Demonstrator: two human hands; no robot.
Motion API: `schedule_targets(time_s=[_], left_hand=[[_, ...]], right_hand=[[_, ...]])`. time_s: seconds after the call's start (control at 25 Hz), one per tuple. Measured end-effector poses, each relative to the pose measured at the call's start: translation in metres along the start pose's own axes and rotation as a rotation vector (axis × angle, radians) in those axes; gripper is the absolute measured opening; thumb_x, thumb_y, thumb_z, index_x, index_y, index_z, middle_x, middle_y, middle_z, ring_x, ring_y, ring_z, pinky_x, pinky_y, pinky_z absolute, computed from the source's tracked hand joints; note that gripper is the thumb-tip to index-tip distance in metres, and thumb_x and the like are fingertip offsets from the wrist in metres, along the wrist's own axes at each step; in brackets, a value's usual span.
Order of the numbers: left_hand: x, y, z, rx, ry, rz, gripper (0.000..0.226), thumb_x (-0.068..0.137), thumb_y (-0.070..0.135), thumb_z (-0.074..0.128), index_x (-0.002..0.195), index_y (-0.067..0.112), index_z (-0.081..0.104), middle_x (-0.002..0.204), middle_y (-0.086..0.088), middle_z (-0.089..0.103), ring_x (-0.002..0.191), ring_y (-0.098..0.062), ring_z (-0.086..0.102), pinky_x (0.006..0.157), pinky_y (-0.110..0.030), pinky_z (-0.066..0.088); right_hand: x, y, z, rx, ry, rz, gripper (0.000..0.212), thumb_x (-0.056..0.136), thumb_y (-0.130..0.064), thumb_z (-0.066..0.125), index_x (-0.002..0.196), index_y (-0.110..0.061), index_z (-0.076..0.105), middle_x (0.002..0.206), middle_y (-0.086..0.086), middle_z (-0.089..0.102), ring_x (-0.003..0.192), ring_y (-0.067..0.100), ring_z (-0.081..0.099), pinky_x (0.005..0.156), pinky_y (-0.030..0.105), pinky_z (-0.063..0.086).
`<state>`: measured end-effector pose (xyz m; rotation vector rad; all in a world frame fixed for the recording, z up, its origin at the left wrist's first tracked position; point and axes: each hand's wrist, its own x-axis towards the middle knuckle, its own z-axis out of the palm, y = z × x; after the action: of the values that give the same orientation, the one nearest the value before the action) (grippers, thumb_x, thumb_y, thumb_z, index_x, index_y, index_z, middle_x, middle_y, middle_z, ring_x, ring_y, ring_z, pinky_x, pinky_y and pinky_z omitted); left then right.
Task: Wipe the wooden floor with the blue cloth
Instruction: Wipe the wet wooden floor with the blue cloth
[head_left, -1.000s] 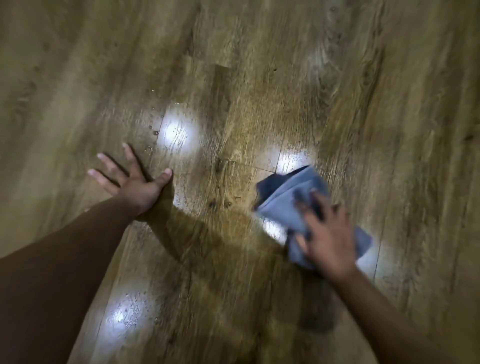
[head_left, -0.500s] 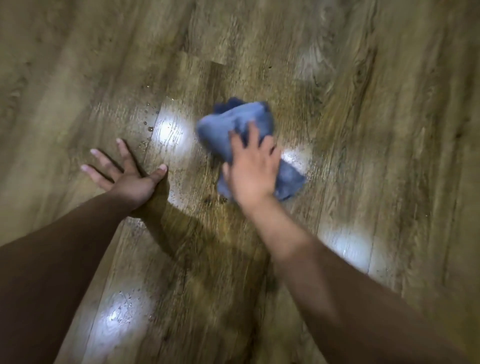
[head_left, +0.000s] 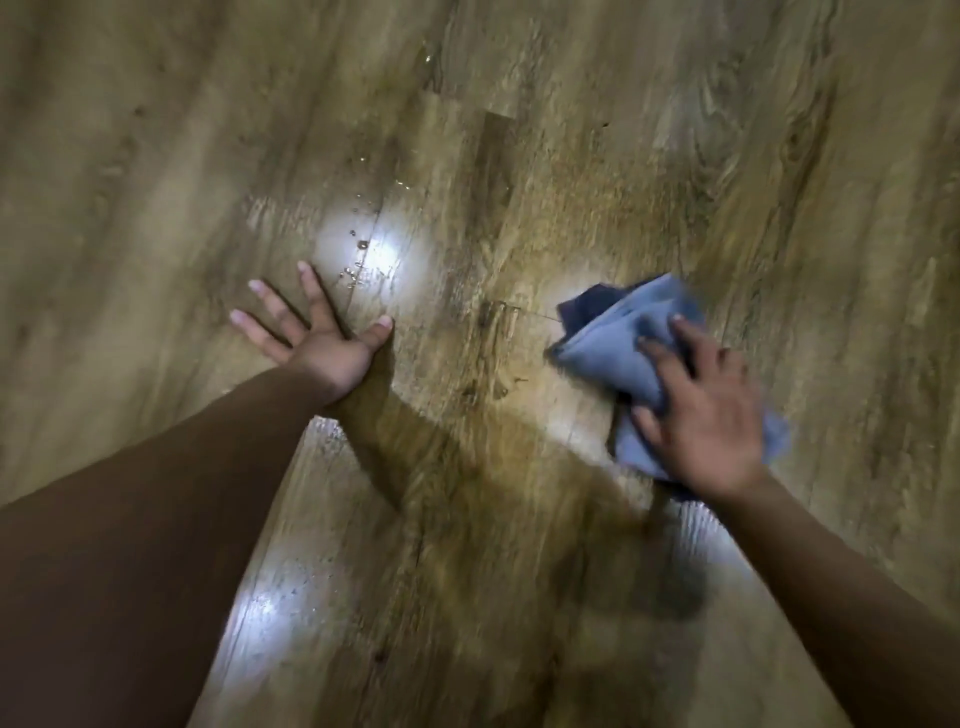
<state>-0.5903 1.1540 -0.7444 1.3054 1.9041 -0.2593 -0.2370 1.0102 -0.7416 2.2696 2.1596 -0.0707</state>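
Observation:
The wooden floor (head_left: 519, 156) fills the head view, brown planks with bright light reflections. A crumpled blue cloth (head_left: 613, 348) lies on it at the right of centre. My right hand (head_left: 701, 410) presses down on the cloth with fingers spread, covering its lower right part. My left hand (head_left: 317, 338) rests flat on the floor to the left, fingers spread, holding nothing. A few water droplets (head_left: 358, 260) sit just beyond its fingertips.
More small droplets (head_left: 400, 182) dot the plank seam farther away. Wet, shiny patches show near the bottom left (head_left: 270, 608) and between the hands. Nothing else stands on the floor in view.
My right hand swept the cloth up and left toward the centre, then back down to the right. My left hand stayed planted on the floor.

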Motion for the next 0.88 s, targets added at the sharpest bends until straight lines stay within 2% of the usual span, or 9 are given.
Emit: schedule_targets(time_s=[0.16, 0.24, 0.36, 0.48, 0.56, 0.68, 0.76, 0.8, 0.88], left_hand=[[0.0, -0.002, -0.002, -0.031, -0.022, 0.007, 0.109, 0.05, 0.104, 0.028, 0.12, 0.066, -0.047, 0.149, 0.004, -0.054, 0.132, -0.032, -0.053, 0.104, -0.081, -0.012], [0.0, -0.004, -0.002, -0.043, -0.009, 0.01, 0.106, 0.049, 0.105, 0.027, 0.111, 0.068, -0.05, 0.147, 0.004, -0.056, 0.122, -0.027, -0.056, 0.103, -0.081, -0.013], [0.004, -0.003, 0.002, -0.047, 0.006, -0.002, 0.101, 0.057, 0.101, 0.026, 0.12, 0.068, -0.046, 0.151, 0.003, -0.052, 0.131, -0.032, -0.053, 0.104, -0.08, -0.016], [0.011, 0.002, 0.003, -0.22, 0.003, -0.004, 0.081, 0.085, 0.085, 0.017, 0.154, 0.054, -0.009, 0.169, -0.003, -0.018, 0.149, -0.044, -0.025, 0.11, -0.077, -0.009], [0.009, 0.007, 0.006, -0.237, 0.052, -0.007, 0.067, 0.096, 0.074, 0.015, 0.157, 0.05, 0.002, 0.17, -0.003, -0.01, 0.151, -0.045, -0.019, 0.113, -0.073, -0.007], [-0.001, 0.009, 0.0, -0.147, 0.115, -0.034, 0.063, 0.1, 0.069, 0.022, 0.157, 0.052, 0.0, 0.169, -0.004, -0.017, 0.151, -0.04, -0.023, 0.115, -0.069, -0.012], [-0.001, -0.008, -0.02, 0.03, 0.196, 0.014, 0.07, 0.094, 0.072, 0.035, 0.156, 0.052, 0.008, 0.169, -0.006, -0.009, 0.154, -0.036, -0.013, 0.112, -0.072, -0.014], [0.0, -0.023, -0.035, 0.076, 0.249, 0.016, 0.076, 0.09, 0.074, 0.044, 0.155, 0.051, 0.011, 0.169, -0.007, -0.006, 0.154, -0.034, -0.01, 0.111, -0.075, -0.012], [0.004, -0.054, -0.059, 0.003, 0.284, -0.099, 0.104, 0.077, 0.078, 0.062, 0.156, 0.05, -0.001, 0.167, -0.004, -0.021, 0.153, -0.033, -0.021, 0.114, -0.071, -0.011]], right_hand=[[0.093, -0.016, 0.005, -0.012, 0.071, 0.488, 0.056, 0.076, -0.038, 0.069, 0.126, -0.022, 0.049, 0.141, 0.017, 0.042, 0.107, 0.046, 0.048, 0.091, 0.055, 0.038], [0.131, -0.056, 0.004, -0.02, 0.07, 0.587, 0.052, 0.074, -0.04, 0.07, 0.121, -0.022, 0.055, 0.14, 0.019, 0.045, 0.11, 0.045, 0.048, 0.093, 0.056, 0.038], [0.151, -0.124, 0.002, -0.037, 0.052, 0.36, 0.059, 0.073, -0.045, 0.071, 0.127, -0.027, 0.056, 0.144, 0.015, 0.044, 0.11, 0.038, 0.048, 0.091, 0.049, 0.034], [0.102, -0.182, 0.001, -0.004, 0.037, 0.002, 0.074, 0.07, -0.052, 0.073, 0.138, -0.03, 0.051, 0.15, 0.012, 0.042, 0.104, 0.033, 0.046, 0.085, 0.044, 0.033], [0.048, -0.196, 0.001, 0.061, 0.0, -0.128, 0.079, 0.069, -0.051, 0.074, 0.141, -0.029, 0.049, 0.152, 0.01, 0.041, 0.1, 0.032, 0.046, 0.082, 0.043, 0.034], [-0.026, -0.168, 0.001, 0.062, -0.068, -0.294, 0.082, 0.066, -0.05, 0.076, 0.14, -0.029, 0.05, 0.154, 0.008, 0.042, 0.095, 0.031, 0.049, 0.081, 0.042, 0.041], [-0.041, -0.123, 0.003, 0.046, -0.099, -0.326, 0.085, 0.063, -0.049, 0.082, 0.14, -0.027, 0.052, 0.152, 0.01, 0.043, 0.093, 0.035, 0.051, 0.079, 0.046, 0.046], [-0.041, -0.1, 0.002, 0.044, -0.108, -0.301, 0.086, 0.063, -0.047, 0.084, 0.14, -0.025, 0.053, 0.15, 0.012, 0.042, 0.093, 0.038, 0.052, 0.078, 0.049, 0.047], [-0.029, -0.062, 0.0, 0.036, -0.085, -0.202, 0.083, 0.065, -0.043, 0.086, 0.139, -0.021, 0.055, 0.149, 0.015, 0.041, 0.093, 0.042, 0.051, 0.078, 0.052, 0.047]])
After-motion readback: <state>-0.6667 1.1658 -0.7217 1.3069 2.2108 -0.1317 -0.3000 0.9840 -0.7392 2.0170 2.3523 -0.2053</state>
